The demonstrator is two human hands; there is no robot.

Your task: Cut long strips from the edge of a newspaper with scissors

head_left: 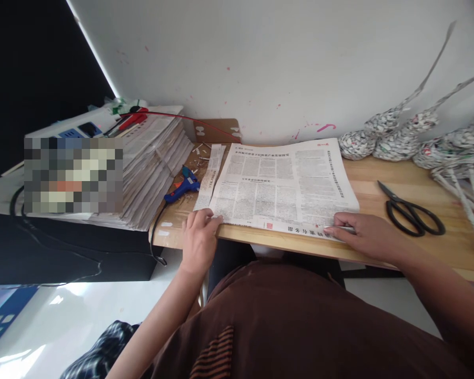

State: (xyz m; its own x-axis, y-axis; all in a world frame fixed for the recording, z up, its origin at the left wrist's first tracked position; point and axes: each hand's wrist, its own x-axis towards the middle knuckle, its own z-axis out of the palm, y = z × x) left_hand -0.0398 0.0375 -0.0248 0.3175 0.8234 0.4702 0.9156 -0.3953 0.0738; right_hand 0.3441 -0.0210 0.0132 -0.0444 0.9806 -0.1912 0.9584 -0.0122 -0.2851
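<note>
A printed newspaper sheet lies on the wooden table, its near edge folded into a narrow strip. My left hand is closed on the left end of that fold, fingers curled and thumb against the paper. At the opposite end, my right hand pinches the near right corner between thumb and fingers. A cut strip of newspaper lies just left of the sheet. Black-handled scissors rest to the right of my right hand, blades pointing away to the left.
A blue glue gun with a black cord lies on cardboard at left, among small scraps. Beyond it rises a tall newspaper stack with a power strip on top. Woven paper shapes stand along the wall at right.
</note>
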